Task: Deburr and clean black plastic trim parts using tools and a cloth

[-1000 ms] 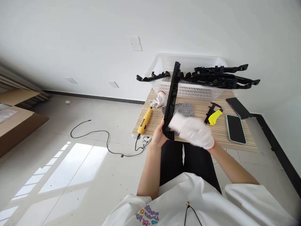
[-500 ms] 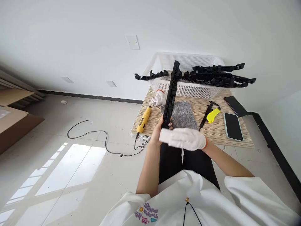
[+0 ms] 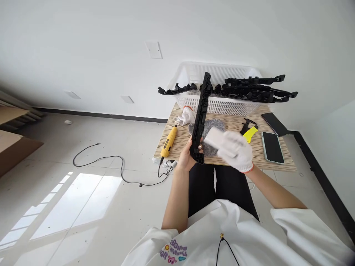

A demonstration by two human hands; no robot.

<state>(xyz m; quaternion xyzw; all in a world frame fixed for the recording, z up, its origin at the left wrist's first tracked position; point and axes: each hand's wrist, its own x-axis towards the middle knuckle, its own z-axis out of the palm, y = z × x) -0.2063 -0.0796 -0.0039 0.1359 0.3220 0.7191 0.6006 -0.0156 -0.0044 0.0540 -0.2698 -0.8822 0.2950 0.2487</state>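
My left hand [image 3: 186, 157], bare, grips the lower part of a long black plastic trim strip [image 3: 201, 111]. The strip stands steeply, its far end overlapping the basket. To its right, my right hand [image 3: 235, 150] wears a white knitted glove with an orange cuff edge. Its fingers are closed on a flat white rectangular block [image 3: 214, 138], slightly blurred, apart from the strip. Behind the block lies a grey cloth [image 3: 213, 127] on the wood-patterned table [image 3: 266, 164].
A white basket [image 3: 227, 108] holds several black strips [image 3: 257, 90] jutting past its rim. Around the table lie a yellow rotary tool [image 3: 169, 142] with its cord, a white glove [image 3: 186, 116], a black caliper [image 3: 245, 125], a yellow-handled cutter [image 3: 250, 133], a phone [image 3: 273, 147] and a dark slab [image 3: 274, 123].
My right hand has moved up and to the right with the white block, away from the strip's lower end, which now shows. My left hand still grips the strip.
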